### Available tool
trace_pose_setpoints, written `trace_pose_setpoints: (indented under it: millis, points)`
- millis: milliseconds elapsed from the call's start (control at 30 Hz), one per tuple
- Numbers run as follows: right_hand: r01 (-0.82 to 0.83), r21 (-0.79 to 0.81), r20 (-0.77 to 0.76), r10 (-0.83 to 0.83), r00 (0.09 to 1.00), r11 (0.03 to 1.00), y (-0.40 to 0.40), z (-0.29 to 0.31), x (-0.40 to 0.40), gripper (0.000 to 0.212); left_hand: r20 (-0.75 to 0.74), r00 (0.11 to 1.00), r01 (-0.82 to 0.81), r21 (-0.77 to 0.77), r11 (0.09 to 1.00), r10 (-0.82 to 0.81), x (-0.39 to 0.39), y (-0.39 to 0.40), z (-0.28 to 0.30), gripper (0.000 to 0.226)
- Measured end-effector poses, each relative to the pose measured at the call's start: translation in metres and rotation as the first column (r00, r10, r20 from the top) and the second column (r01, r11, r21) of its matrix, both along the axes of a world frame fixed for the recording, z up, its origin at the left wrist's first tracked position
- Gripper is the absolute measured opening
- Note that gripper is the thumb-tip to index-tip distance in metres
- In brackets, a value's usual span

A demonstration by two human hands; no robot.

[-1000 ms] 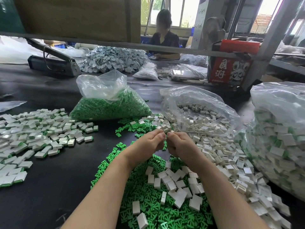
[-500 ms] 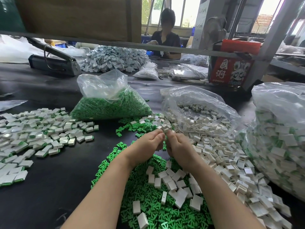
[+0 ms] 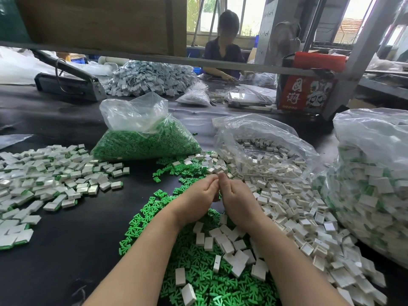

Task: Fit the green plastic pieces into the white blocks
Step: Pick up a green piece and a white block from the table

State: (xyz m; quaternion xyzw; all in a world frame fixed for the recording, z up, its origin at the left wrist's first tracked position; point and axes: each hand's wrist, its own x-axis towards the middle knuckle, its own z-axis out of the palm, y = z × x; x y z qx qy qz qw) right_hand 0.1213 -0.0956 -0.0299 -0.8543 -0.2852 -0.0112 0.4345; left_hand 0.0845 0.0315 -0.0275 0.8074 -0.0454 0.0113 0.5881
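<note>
Bags hold green pieces (image 3: 145,144) and white blocks (image 3: 265,157); whether either hand's (image 3: 198,195) grip holds anything is hidden.

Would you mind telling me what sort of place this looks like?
Probably a small factory assembly bench: bulk plastic bags of green pieces and white blocks, a pile of finished blocks on the black table, and another worker seated opposite.

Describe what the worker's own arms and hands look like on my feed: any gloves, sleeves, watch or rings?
Both forearms are bare as far as the frame shows; no sleeve edge comes into view. The left hand and the right hand wear no gloves. No watch, bracelet or wrist strap shows on either wrist, and no ring on the parts of the fingers that can be seen. No tape, markings or cables.
</note>
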Motion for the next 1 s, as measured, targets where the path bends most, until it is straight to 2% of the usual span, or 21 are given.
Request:
trace_pose_setpoints:
  millis: [167,333,433,533,567,633,700,733,800,900,1000]
  points:
    - [0.008,-0.031,0.039,-0.007,0.999,0.999,0.000,0.001,-0.002,0.057,0.005,1.000,0.016,0.029,0.999,-0.016,-0.001,-0.003,-0.001,0.033]
    - [0.016,-0.041,0.059,-0.014,0.998,0.999,0.000,0.000,-0.004,0.056,0.044,0.999,0.010,-0.008,1.000,-0.009,-0.003,-0.006,-0.002,0.028]
    - [0.042,-0.088,0.099,-0.034,0.994,0.995,0.000,0.000,-0.007,0.053,0.071,0.997,-0.002,0.040,0.999,-0.001,-0.002,-0.007,-0.001,0.027]
    - [0.042,-0.065,0.087,-0.037,0.996,0.997,0.001,-0.001,-0.007,0.050,0.110,0.994,-0.015,0.035,0.999,0.011,-0.002,-0.007,-0.001,0.027]
    - [0.026,-0.011,0.035,-0.026,0.999,1.000,0.002,-0.001,-0.007,0.051,0.122,0.993,-0.012,0.003,1.000,0.011,-0.002,-0.007,-0.001,0.027]
    - [0.009,0.219,-0.174,0.030,0.984,0.976,0.004,0.000,-0.005,0.055,0.128,0.991,-0.017,-0.065,0.998,0.025,-0.001,-0.004,-0.002,0.026]
    - [0.040,0.469,-0.372,0.157,0.915,0.882,0.005,0.005,-0.003,0.054,0.141,0.989,-0.017,-0.168,0.986,0.041,-0.001,-0.002,-0.002,0.024]
    - [0.066,0.539,-0.434,0.210,0.876,0.839,0.004,0.007,-0.001,0.053,0.152,0.988,-0.007,-0.224,0.974,0.042,0.000,-0.002,-0.002,0.023]
    - [0.102,0.580,-0.512,0.265,0.817,0.808,0.000,0.010,0.001,0.057,0.171,0.984,0.008,-0.288,0.958,0.043,0.000,-0.001,-0.001,0.022]
    - [0.109,0.552,-0.584,0.290,0.758,0.826,-0.004,0.011,0.004,0.064,0.205,0.975,-0.013,-0.314,0.949,0.081,-0.001,0.000,0.000,0.020]
    - [0.025,0.537,-0.602,0.362,0.712,0.843,-0.004,0.010,0.004,0.073,0.206,0.971,-0.035,-0.376,0.926,0.121,-0.002,0.000,0.002,0.015]
